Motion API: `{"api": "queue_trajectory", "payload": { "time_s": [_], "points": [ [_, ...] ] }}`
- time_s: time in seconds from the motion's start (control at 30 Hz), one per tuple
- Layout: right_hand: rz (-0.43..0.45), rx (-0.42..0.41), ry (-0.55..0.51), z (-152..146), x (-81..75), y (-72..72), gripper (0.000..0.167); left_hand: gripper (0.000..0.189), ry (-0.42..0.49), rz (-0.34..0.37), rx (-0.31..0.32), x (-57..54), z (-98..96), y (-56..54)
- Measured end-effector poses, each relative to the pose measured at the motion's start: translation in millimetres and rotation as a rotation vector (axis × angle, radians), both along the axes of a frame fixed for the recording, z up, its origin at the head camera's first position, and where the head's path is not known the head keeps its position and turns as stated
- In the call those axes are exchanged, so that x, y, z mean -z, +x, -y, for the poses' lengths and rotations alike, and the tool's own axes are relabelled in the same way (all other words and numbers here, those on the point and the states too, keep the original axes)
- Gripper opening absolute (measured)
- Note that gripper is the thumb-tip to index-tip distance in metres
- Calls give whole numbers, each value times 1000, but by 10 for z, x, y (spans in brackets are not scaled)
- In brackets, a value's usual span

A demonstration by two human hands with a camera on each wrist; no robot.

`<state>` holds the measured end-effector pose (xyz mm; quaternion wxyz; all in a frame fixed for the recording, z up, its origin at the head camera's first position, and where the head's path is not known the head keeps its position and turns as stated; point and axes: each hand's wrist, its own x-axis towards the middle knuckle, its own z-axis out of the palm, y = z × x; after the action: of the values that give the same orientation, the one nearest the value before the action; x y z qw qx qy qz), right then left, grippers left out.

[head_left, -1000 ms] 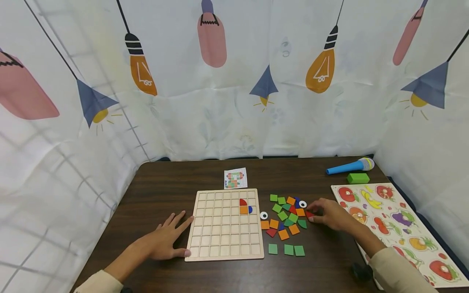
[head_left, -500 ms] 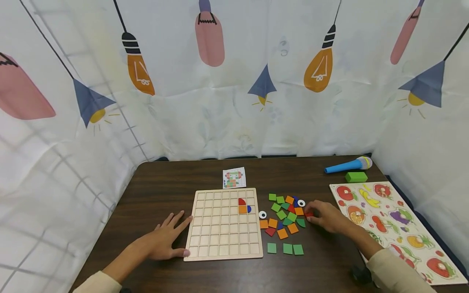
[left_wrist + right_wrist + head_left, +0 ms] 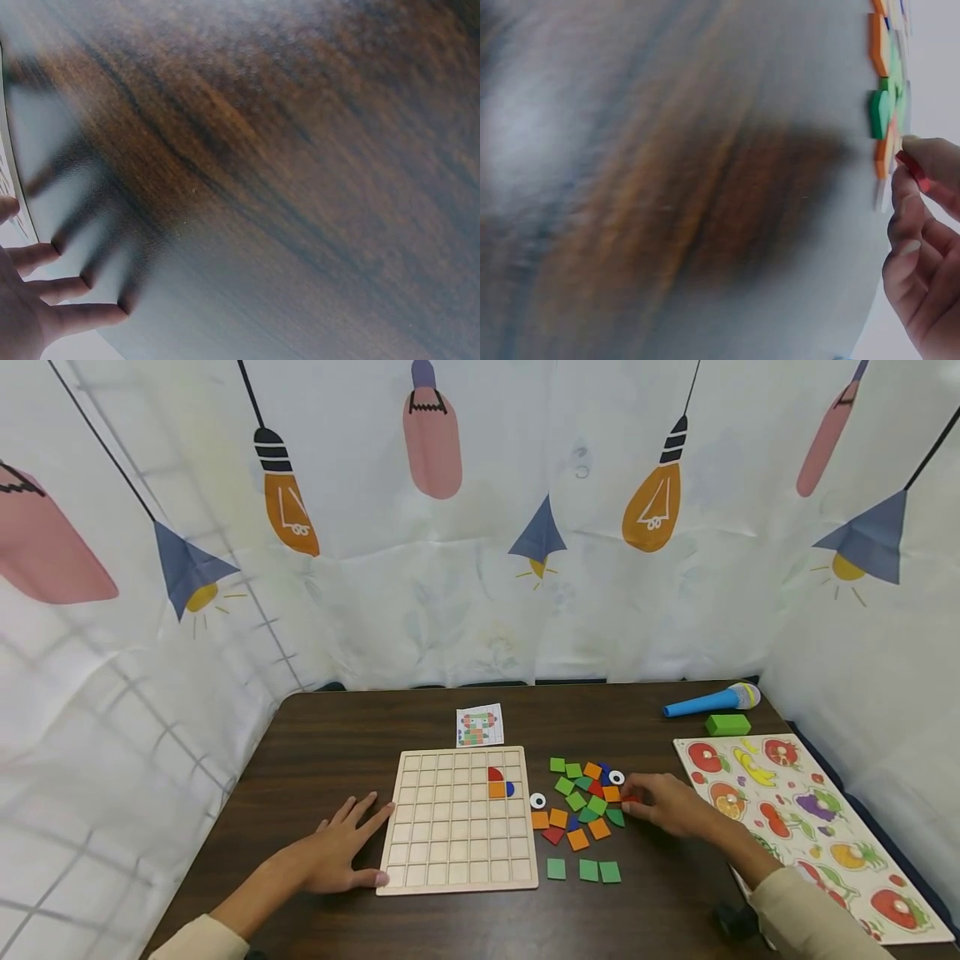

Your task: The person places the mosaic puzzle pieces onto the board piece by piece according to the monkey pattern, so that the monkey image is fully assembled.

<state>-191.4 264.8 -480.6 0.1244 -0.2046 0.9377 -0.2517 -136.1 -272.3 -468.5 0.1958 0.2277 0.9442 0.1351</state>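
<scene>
Dark wood table (image 3: pixel 360 752), grid board (image 3: pixel 457 822) holding three tiles (image 3: pixel 498 782), right hand (image 3: pixel 670 806) pinching red tile (image 3: pixel 628 797).

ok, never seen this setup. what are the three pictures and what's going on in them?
No robot here: a person wearing three cameras. The wide picture comes from the head camera; the two blurry ones come from cameras on each wrist. On the dark table lie a wooden grid board, a loose pile of coloured tiles, a small pattern card, a fruit puzzle, a toy microphone and a green block. The left hand lies flat, fingers straight, against the board's left edge. The right hand pinches a red tile at the pile's right edge.
</scene>
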Motion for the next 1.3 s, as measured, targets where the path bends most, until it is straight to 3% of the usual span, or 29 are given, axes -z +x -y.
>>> {"api": "queue_trajectory", "payload": {
  "time_s": [0.37, 0.77, 1.0, 1.3],
  "points": [
    [-20, -76, -165, 202, -71, -51, 21, 101, -11, 7, 0, 1, -11, 3],
    [-46, -138, -164, 727, -69, -82, 20, 103, -16, 5, 3, 7, -11, 2],
    [-25, -204, -233, 1004, -37, -134, 17, 102, -21, 2, 7, -3, -16, 4],
    [-20, -179, -262, 1270, -6, -172, 9, 103, -24, 2, -4, 9, -12, -5]
  ]
}}
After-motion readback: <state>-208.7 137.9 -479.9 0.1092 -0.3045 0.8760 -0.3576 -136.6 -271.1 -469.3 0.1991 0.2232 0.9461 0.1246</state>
